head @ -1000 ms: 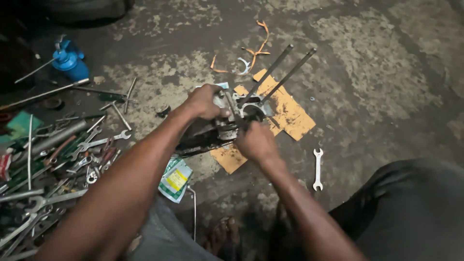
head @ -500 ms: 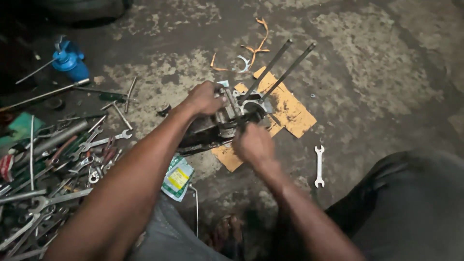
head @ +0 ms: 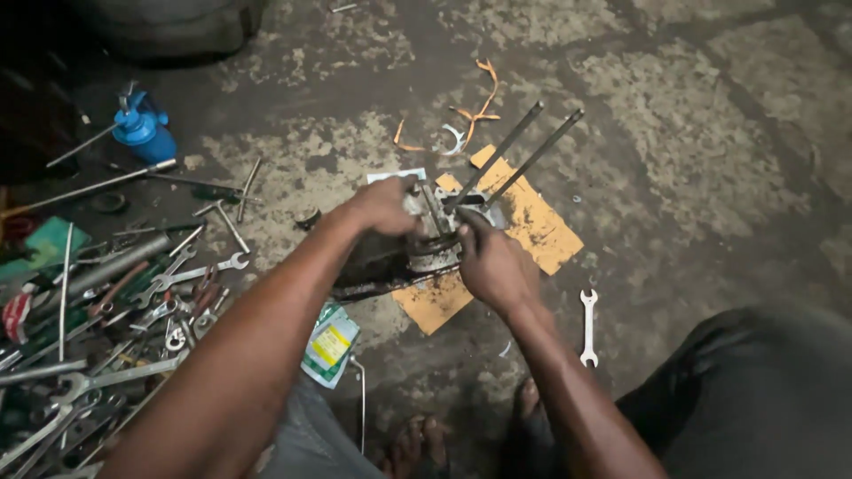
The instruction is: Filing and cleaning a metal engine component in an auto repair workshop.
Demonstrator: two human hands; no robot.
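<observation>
Sitting on a torn piece of orange-brown cardboard (head: 541, 232) on the stained concrete floor (head: 710, 133): a greasy grey metal engine casing (head: 424, 253) with two long dark steel studs (head: 524, 164) slanting up and away. Gripping its near-left top edge, the left hand (head: 383, 206), fingers curled; pressing on the round metal part at its right, the right hand (head: 493, 264), fingers closed around it. Likely handling as heavy, rigid and oily-slick; probably best gripped on the solid body, not the studs. Lying just beside, a small silver open-ended spanner (head: 587, 326); farther left, a heap of assorted wrenches and rods (head: 115, 310), a blue oil can (head: 142, 131), a green-and-yellow sachet (head: 330, 344).
</observation>
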